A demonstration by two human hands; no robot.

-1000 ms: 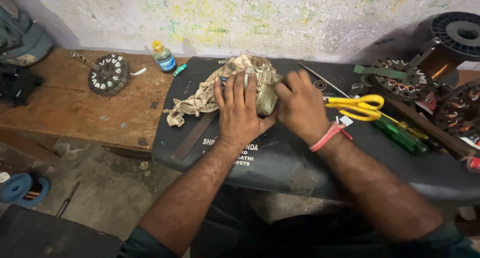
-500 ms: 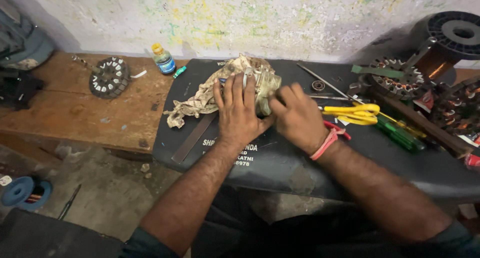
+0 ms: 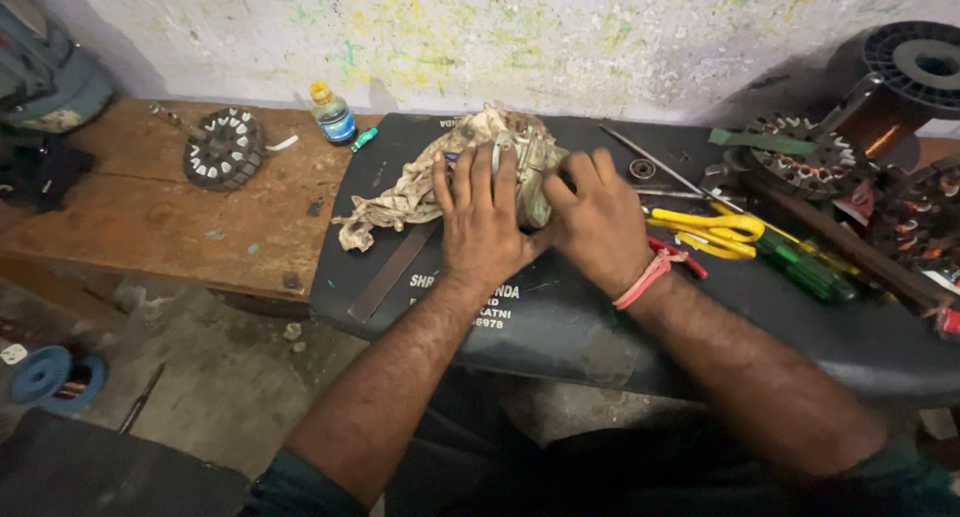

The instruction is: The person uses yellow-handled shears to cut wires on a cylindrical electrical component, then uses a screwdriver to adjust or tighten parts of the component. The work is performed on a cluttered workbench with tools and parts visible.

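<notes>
A dark bag (image 3: 45,87) at the far left is cut off by the frame edge. On the worn wooden bench (image 3: 150,227) lies a round toothed stator core (image 3: 224,149), with a small blue-bodied bottle (image 3: 331,114) just beyond it. On the dark board (image 3: 560,317), a crumpled, stained rag (image 3: 400,199) wraps a rounded greenish object (image 3: 535,172); most of that object is hidden under cloth and fingers, so its shape and long axis cannot be told. The rag's loose tail trails toward the left, over a flat metal strip (image 3: 392,272). The left hand (image 3: 485,217) lies flat on the bundle, fingers spread and pressing. The right hand (image 3: 600,217) touches its right side with fingers curled; whether they grip is unclear. Yellow-handled scissors (image 3: 712,230) and a green-handled tool (image 3: 805,264) lie to the right.
</notes>
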